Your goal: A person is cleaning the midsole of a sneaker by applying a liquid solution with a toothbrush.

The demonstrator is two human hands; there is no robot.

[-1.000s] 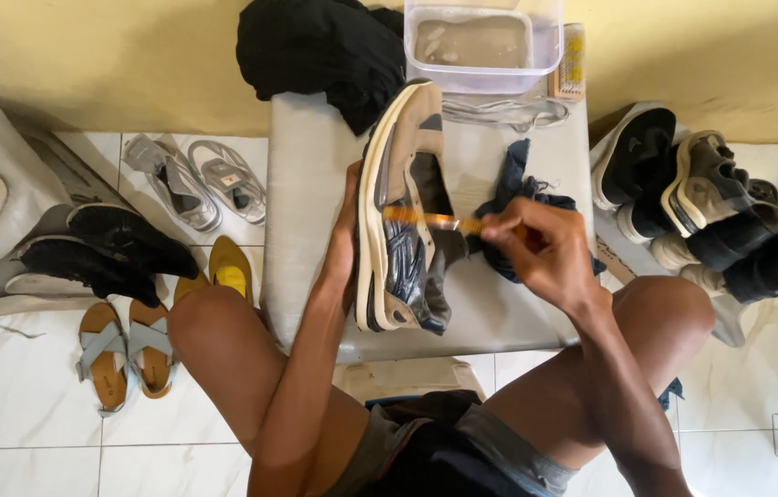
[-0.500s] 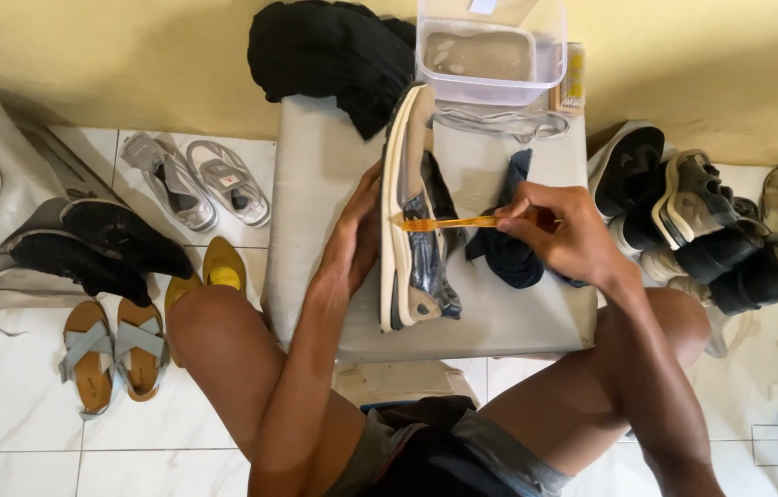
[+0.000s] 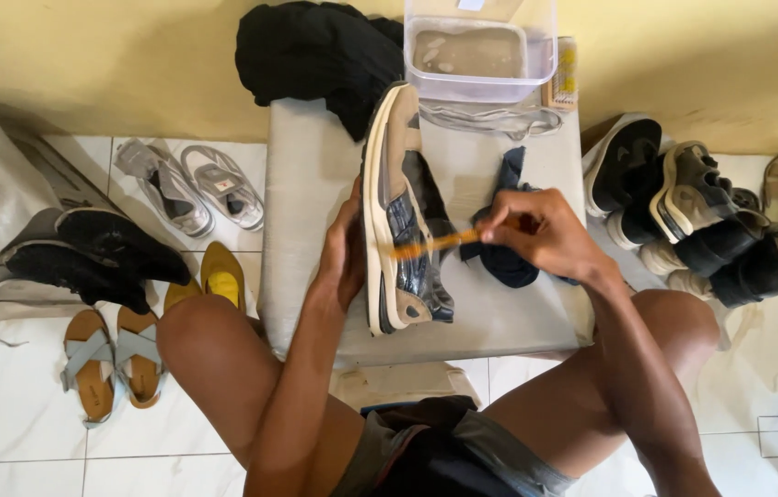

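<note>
- While the sneaker (image 3: 398, 212) stands on its side near the middle of the grey padded bench (image 3: 306, 184), its long axis runs from the person's near edge toward the far edge, with the pale sole facing the left side.
- Left hand (image 3: 345, 248) is wrapped around the sole side of the shoe, fingers curled and closed on it, bracing it upright.
- Right hand (image 3: 541, 235) is pinched shut on the handle of a thin orange brush (image 3: 435, 243), which lies crosswise to the shoe, its tip touching the dark upper about midway along.
- Both hands are level with each other, one on either flank of the shoe; the left is touching it, the right stands a little apart, joined to it only by the brush.
- Dark blue cloth (image 3: 504, 258) lies on the bench under and just behind the right hand.
- Clear plastic tub (image 3: 481, 55) of cloudy water sits at the far edge, a black garment (image 3: 315, 55) at the far left corner.
- Other shoes and sandals lie on the tiled floor (image 3: 21, 433) on both sides.
</note>
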